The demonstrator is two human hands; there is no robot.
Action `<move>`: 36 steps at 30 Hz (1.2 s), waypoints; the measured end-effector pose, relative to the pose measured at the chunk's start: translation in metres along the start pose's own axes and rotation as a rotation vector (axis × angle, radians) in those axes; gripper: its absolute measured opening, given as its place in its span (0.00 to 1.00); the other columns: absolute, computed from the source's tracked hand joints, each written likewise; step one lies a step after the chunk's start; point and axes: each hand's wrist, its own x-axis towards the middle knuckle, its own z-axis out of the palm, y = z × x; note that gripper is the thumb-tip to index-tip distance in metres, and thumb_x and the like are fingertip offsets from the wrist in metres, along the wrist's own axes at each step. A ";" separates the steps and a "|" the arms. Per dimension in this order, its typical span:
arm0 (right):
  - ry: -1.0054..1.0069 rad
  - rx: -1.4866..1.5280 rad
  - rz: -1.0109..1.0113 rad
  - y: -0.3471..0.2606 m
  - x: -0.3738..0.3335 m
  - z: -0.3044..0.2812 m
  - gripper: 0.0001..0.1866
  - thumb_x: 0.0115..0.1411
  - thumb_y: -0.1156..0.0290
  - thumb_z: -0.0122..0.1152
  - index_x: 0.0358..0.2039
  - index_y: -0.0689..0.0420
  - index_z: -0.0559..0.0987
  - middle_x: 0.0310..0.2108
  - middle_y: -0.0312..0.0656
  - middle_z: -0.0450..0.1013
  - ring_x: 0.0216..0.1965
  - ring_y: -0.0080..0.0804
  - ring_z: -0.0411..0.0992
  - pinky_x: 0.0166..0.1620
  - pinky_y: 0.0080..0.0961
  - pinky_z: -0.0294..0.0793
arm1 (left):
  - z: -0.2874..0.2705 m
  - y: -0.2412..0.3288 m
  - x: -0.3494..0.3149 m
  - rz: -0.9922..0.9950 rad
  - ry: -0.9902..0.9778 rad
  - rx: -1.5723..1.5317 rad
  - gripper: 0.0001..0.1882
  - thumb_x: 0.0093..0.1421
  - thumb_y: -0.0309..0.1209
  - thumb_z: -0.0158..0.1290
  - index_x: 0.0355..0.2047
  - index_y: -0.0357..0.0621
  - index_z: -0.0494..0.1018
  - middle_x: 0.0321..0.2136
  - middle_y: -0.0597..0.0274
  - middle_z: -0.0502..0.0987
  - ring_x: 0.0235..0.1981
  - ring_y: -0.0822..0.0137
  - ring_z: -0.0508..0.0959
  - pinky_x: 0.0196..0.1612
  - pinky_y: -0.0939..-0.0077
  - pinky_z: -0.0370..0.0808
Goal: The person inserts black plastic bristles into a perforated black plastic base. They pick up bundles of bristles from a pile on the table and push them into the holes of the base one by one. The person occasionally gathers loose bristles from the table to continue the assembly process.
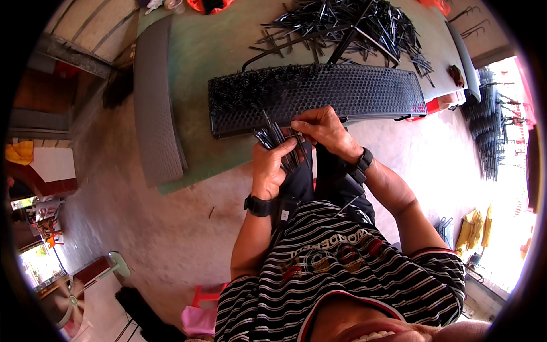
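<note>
My left hand (270,165) is closed around a bundle of thin black strips (270,135) that fan upward past the fingers. Beside it my right hand (326,130) pinches thumb and forefinger together on a strip at the bundle's right side; the fingertips partly hide it. Just beyond both hands, a long, curved black panel (364,91) with a honeycomb of holes lies along the table's near edge. Short black pieces (250,91) crowd its left part, while the holes farther right look unfilled. A black bent-rod frame (296,41) rises behind the panel.
A large heap of loose black strips (347,25) covers the back of the green table (194,114). A grey curved panel (152,102) lies along its left edge. Stacked black racks (490,125) stand right. A pink stool (202,310) and a fan (71,299) are lower left.
</note>
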 end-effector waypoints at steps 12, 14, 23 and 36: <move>0.587 -0.069 -0.611 -0.018 0.032 0.002 0.09 0.59 0.79 0.53 0.41 0.63 0.71 0.31 0.45 0.76 0.31 0.27 0.78 0.29 0.18 0.75 | -0.007 -0.008 0.005 0.000 0.110 -0.022 0.13 0.52 0.17 0.53 0.39 0.37 0.72 0.28 0.57 0.76 0.23 0.61 0.79 0.24 0.68 0.77; 0.572 -0.123 -0.615 -0.015 0.037 0.002 0.09 0.60 0.79 0.52 0.42 0.63 0.70 0.32 0.46 0.76 0.32 0.28 0.78 0.31 0.17 0.75 | -0.010 -0.009 0.006 0.001 0.105 -0.002 0.15 0.52 0.17 0.52 0.42 0.36 0.72 0.29 0.57 0.75 0.25 0.60 0.79 0.25 0.67 0.79; 0.492 -0.697 -0.768 -0.015 0.056 -0.008 0.06 0.55 0.80 0.56 0.34 0.62 0.75 0.26 0.46 0.73 0.28 0.43 0.74 0.29 0.26 0.73 | -0.007 -0.005 0.004 0.013 0.159 -0.049 0.12 0.49 0.15 0.54 0.35 0.36 0.72 0.24 0.58 0.75 0.21 0.61 0.78 0.21 0.70 0.77; 0.217 0.121 -0.134 -0.016 0.021 -0.011 0.09 0.56 0.75 0.56 0.37 0.65 0.74 0.23 0.43 0.77 0.22 0.26 0.76 0.24 0.16 0.73 | 0.001 -0.008 0.006 -0.006 0.022 0.022 0.18 0.52 0.18 0.55 0.44 0.37 0.69 0.30 0.55 0.77 0.25 0.59 0.79 0.27 0.68 0.77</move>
